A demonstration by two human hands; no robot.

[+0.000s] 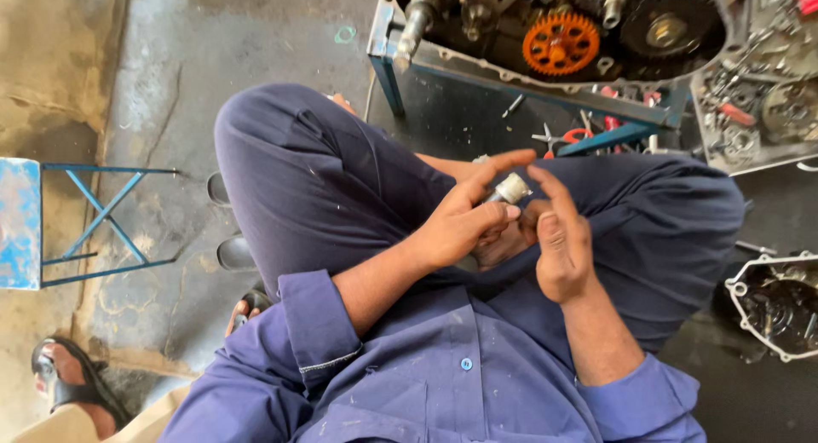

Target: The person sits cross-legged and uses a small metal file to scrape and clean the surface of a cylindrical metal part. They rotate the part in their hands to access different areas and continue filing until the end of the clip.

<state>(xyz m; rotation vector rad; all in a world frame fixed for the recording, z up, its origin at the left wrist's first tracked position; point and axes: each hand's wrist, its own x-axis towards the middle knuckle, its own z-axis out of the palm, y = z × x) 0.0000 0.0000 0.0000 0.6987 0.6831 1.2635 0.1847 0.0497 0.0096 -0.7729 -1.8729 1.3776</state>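
the left hand sits at the centre of the frame, its fingers curled around a small pale cylindrical metal part, gripping it so the light-coloured end pokes up between thumb and forefinger. the right hand is just beside it, fingers stretched out and loose, touching the left hand near the part; it is not closed on anything that can be seen. both hands hover over the person's lap, above dark blue trousers and a blue shirt with rolled cuffs.

at the top of the frame an opened engine case rests on a blue metal stand, with an orange gear and a dark toothed gear showing inside. loose tools and small parts lie below it. a tray of metal pieces is at the upper right, and an engine cover lies on the dark floor at the right edge. a blue stool stands at the left, and a sandalled foot shows at the lower left.
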